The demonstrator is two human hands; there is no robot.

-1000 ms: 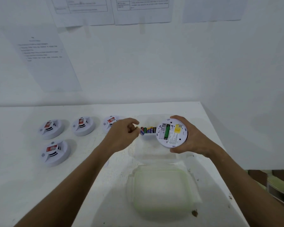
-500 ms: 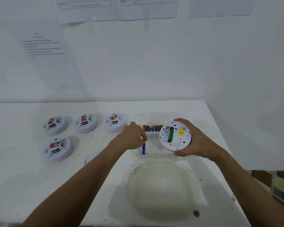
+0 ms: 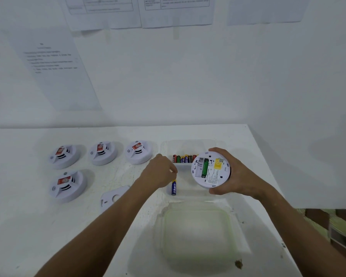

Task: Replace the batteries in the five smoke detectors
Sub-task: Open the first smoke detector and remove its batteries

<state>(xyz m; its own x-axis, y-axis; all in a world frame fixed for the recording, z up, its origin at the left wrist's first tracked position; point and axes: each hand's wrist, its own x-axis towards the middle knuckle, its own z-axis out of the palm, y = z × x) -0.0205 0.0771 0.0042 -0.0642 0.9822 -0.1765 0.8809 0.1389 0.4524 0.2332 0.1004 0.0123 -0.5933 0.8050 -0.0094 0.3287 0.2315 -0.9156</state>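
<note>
The right hand [image 3: 236, 176] holds the opened smoke detector [image 3: 210, 168] with its battery bay facing up. The left hand [image 3: 158, 172] pinches a blue battery [image 3: 174, 187], its long axis upright, just to the left of the bay.

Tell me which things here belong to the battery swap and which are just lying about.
Job: opened detector in right hand; blue battery in left hand; spare batteries; four waiting detectors; detached cover.
Lying about: container lid; wall papers.
</note>
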